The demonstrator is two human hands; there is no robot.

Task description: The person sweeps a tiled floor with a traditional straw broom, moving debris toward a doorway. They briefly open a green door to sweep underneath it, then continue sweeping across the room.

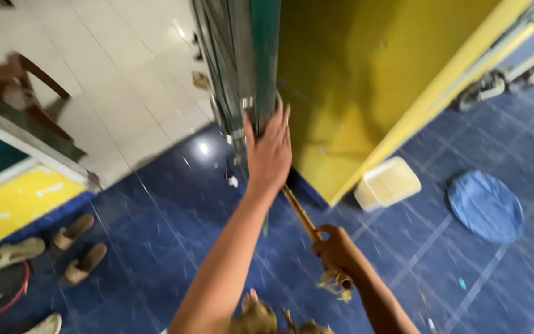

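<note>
The person's left hand [270, 154] reaches forward with the arm stretched out and lies flat, fingers together and extended, against the edge of a tall dark green door [242, 68] that stands upright beside a bright yellow wall [366, 80]; the palm presses on the door's edge just by a pair of small metal fittings, and the hand is open, closed around nothing. The right hand [336, 250] sits lower and nearer the camera, curled into a closed fist around a thin brown wooden stick [301, 213], which slants up and to the left from the fist toward the left wrist and passes behind the left forearm. Below the fist a tuft of pale straw-like fibres hangs from the stick's lower end. Both hands are over a floor of glossy dark blue tiles [174, 222], which meets a floor of pale cream tiles [125, 80] beyond the door. At the foot of the yellow wall rests a cream rectangular plastic tub [387, 184], and well to its right lies a round blue cloth-like mat [484, 205]. On the left of the blue floor, well apart from the hands, lie several tan sandals [72, 232].
</note>
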